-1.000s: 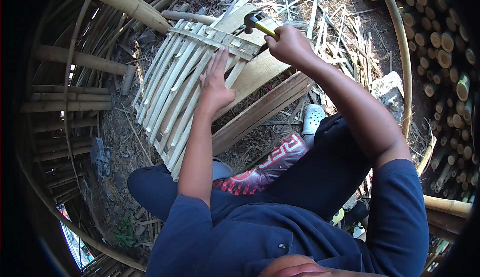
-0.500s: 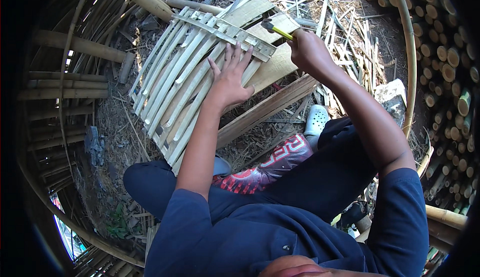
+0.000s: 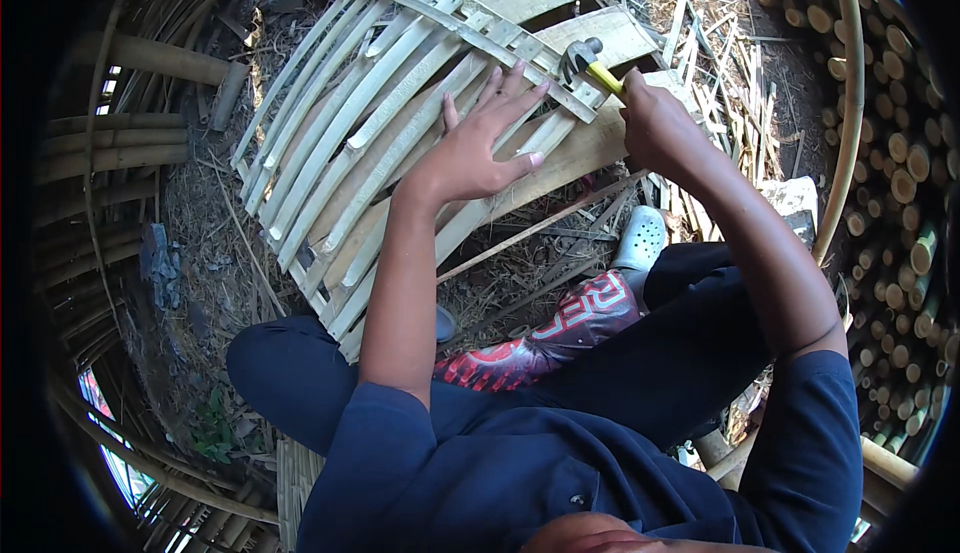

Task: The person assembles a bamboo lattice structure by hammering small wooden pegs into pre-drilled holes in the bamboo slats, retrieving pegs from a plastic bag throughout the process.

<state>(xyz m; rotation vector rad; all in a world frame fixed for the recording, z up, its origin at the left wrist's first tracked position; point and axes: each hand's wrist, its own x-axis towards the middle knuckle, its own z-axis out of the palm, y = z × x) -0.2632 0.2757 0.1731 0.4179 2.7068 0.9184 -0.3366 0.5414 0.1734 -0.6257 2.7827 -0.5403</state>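
Note:
In front of me lies a panel of pale bamboo slats [image 3: 372,140], side by side with gaps between them. A bamboo crosspiece [image 3: 455,25] runs over their far ends. My left hand [image 3: 485,138] rests on the slats with its fingers spread, fingertips by the crosspiece. My right hand [image 3: 660,123] is closed round the yellow handle of a claw hammer [image 3: 584,56]. The hammer's dark metal head is at the right end of the crosspiece; whether it touches cannot be told. Under the slats sit wide wooden boards [image 3: 570,148].
Cut bamboo poles [image 3: 900,153] are stacked at the right, behind an upright bamboo pole [image 3: 853,83]. Loose bamboo strips [image 3: 745,113] litter the ground at the far right. A bamboo wall [image 3: 110,143] stands on the left. My crossed legs [image 3: 640,353] and a light clog [image 3: 641,238] are close in front.
The hammer head has come down onto or close to the crosspiece's right end. The slat panel now sits further over the boards' near edge, and the whole view has shifted slightly.

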